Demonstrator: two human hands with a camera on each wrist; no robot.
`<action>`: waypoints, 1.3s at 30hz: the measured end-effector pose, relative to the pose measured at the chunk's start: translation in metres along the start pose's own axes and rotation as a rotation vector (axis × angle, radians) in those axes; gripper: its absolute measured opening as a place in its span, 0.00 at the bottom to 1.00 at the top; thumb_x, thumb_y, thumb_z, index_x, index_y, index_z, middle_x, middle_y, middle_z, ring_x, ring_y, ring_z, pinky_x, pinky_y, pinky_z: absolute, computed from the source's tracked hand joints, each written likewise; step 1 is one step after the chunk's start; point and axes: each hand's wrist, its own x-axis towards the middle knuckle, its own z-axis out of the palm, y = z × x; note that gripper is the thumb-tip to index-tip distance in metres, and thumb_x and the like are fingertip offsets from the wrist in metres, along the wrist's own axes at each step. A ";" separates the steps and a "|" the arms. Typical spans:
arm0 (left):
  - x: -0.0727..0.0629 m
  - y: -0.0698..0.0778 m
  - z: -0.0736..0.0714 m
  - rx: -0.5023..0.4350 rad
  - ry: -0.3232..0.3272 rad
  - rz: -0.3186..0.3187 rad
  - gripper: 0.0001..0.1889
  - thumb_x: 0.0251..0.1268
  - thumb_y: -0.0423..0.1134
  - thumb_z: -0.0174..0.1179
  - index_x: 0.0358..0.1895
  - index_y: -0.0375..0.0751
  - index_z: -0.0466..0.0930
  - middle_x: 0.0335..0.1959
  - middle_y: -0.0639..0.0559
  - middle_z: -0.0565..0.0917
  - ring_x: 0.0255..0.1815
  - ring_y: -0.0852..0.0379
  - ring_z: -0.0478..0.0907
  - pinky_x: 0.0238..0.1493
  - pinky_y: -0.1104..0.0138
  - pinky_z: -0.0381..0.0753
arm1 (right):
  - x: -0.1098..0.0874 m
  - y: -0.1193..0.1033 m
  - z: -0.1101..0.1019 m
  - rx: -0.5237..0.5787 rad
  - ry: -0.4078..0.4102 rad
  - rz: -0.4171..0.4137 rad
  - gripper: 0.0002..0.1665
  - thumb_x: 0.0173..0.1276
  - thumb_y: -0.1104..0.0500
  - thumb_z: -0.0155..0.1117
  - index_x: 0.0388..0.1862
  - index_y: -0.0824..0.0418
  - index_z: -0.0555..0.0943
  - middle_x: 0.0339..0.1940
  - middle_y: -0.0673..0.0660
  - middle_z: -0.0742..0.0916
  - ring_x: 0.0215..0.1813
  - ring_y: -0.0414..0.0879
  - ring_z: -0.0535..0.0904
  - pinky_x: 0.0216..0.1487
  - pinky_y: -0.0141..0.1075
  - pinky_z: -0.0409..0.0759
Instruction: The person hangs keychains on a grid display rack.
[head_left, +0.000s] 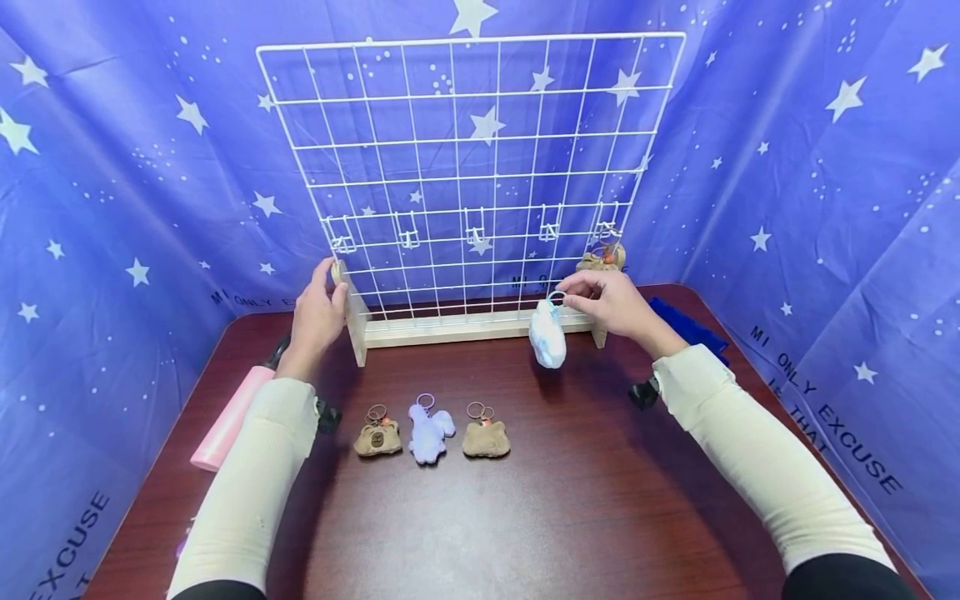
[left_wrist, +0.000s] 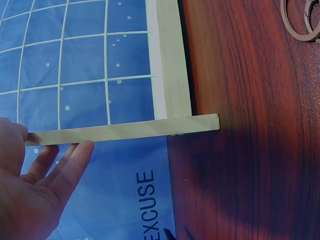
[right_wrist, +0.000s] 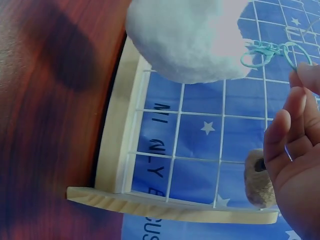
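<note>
My right hand (head_left: 611,304) pinches the pale blue ring of a white plush keychain (head_left: 548,337), which hangs in front of the rack's lower right. Close up in the right wrist view, thumb and forefinger hold that ring (right_wrist: 295,55). My left hand (head_left: 318,312) grips the wooden side post (left_wrist: 115,131) at the rack's left end, thumb on one side and fingers on the other. The white wire grid (head_left: 495,176) stands upright on its wooden base, with a row of hooks (head_left: 475,235) across it. A brown plush keychain (head_left: 596,262) hangs at the rightmost hook, partly behind my right hand.
On the table (head_left: 570,500) lie a brown plush keychain (head_left: 378,439), a lilac one (head_left: 429,435) and another brown one (head_left: 487,440). A pink cylinder (head_left: 232,417) lies by my left forearm. Something dark blue (head_left: 686,325) is behind my right wrist. Starry blue cloth (head_left: 825,208) surrounds the table.
</note>
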 end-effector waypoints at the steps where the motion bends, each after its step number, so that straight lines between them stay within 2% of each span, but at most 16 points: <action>1: 0.000 0.000 0.000 0.001 0.002 0.001 0.29 0.78 0.45 0.48 0.79 0.55 0.58 0.58 0.32 0.82 0.58 0.34 0.79 0.61 0.41 0.74 | 0.001 -0.001 -0.001 0.003 0.006 0.005 0.12 0.70 0.60 0.68 0.50 0.61 0.88 0.36 0.57 0.89 0.30 0.39 0.79 0.30 0.30 0.75; 8: 0.000 0.000 -0.001 0.005 -0.001 0.005 0.29 0.78 0.44 0.49 0.79 0.55 0.58 0.59 0.32 0.81 0.60 0.34 0.78 0.62 0.41 0.73 | 0.010 -0.009 -0.004 0.023 0.057 0.044 0.12 0.70 0.60 0.68 0.50 0.58 0.88 0.36 0.56 0.89 0.31 0.42 0.79 0.30 0.31 0.77; 12: 0.000 0.001 -0.002 0.002 -0.003 0.014 0.29 0.78 0.43 0.50 0.79 0.54 0.59 0.59 0.31 0.81 0.60 0.33 0.78 0.63 0.41 0.73 | 0.015 -0.014 -0.007 0.039 0.102 0.025 0.12 0.70 0.61 0.69 0.50 0.61 0.88 0.33 0.55 0.88 0.29 0.40 0.78 0.28 0.29 0.76; 20: 0.000 0.004 -0.003 0.008 -0.012 0.013 0.28 0.79 0.43 0.49 0.79 0.53 0.59 0.60 0.32 0.81 0.61 0.33 0.78 0.63 0.40 0.73 | 0.023 -0.030 -0.014 0.121 0.209 0.037 0.13 0.70 0.62 0.69 0.51 0.64 0.87 0.29 0.42 0.84 0.27 0.39 0.72 0.26 0.27 0.70; 22: 0.000 0.004 -0.003 0.008 -0.015 0.012 0.28 0.79 0.43 0.49 0.79 0.54 0.59 0.60 0.32 0.81 0.61 0.32 0.78 0.62 0.40 0.73 | 0.023 -0.039 -0.016 0.130 0.220 0.041 0.13 0.70 0.64 0.68 0.51 0.67 0.86 0.28 0.41 0.84 0.26 0.38 0.71 0.26 0.27 0.69; 26: 0.000 0.005 -0.003 0.010 -0.019 0.007 0.29 0.79 0.44 0.49 0.79 0.54 0.58 0.61 0.31 0.80 0.62 0.32 0.77 0.63 0.39 0.72 | 0.027 -0.044 -0.018 0.175 0.238 0.062 0.14 0.70 0.65 0.67 0.52 0.69 0.86 0.28 0.41 0.84 0.25 0.36 0.71 0.26 0.26 0.69; 29: 0.000 0.005 -0.003 0.010 -0.020 0.005 0.29 0.79 0.44 0.49 0.79 0.54 0.58 0.62 0.31 0.79 0.62 0.31 0.76 0.63 0.39 0.72 | 0.032 -0.036 -0.018 0.226 0.251 0.085 0.15 0.70 0.63 0.68 0.53 0.67 0.86 0.28 0.44 0.85 0.25 0.37 0.73 0.25 0.26 0.71; 32: 0.000 0.005 -0.003 0.008 -0.018 0.006 0.29 0.79 0.44 0.49 0.79 0.54 0.58 0.62 0.30 0.79 0.62 0.31 0.77 0.63 0.39 0.72 | 0.034 -0.038 -0.019 0.264 0.254 0.103 0.15 0.70 0.62 0.69 0.54 0.66 0.85 0.29 0.48 0.86 0.25 0.39 0.75 0.26 0.27 0.74; 39: 0.000 0.002 -0.002 0.002 -0.020 0.006 0.29 0.79 0.44 0.49 0.79 0.54 0.58 0.62 0.30 0.79 0.62 0.32 0.76 0.63 0.39 0.72 | 0.038 -0.042 -0.018 0.239 0.254 0.132 0.15 0.70 0.61 0.69 0.53 0.64 0.86 0.30 0.42 0.87 0.25 0.39 0.76 0.27 0.28 0.76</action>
